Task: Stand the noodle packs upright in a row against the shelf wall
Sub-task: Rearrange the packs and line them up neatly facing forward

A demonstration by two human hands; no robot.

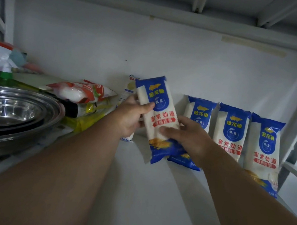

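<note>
Head view is showing both hands gripping one noodle pack [159,120] above the shelf [139,198], its long axis tilting from 11 o'clock at the top to 5 o'clock at the bottom. The left hand [132,116] is closing round its left edge, the right hand [188,136] clasping its lower right. The pack is white with blue ends and red lettering. Three matching packs [231,131] are standing upright against the back wall [115,45] at 3 o'clock; a fifth, paler pack [130,88] is peeking from behind. Steel bowls [11,110] are sitting at 9 o'clock.

Both hands forward, left hand [132,114] and right hand [188,136] closed in a grip.
</note>
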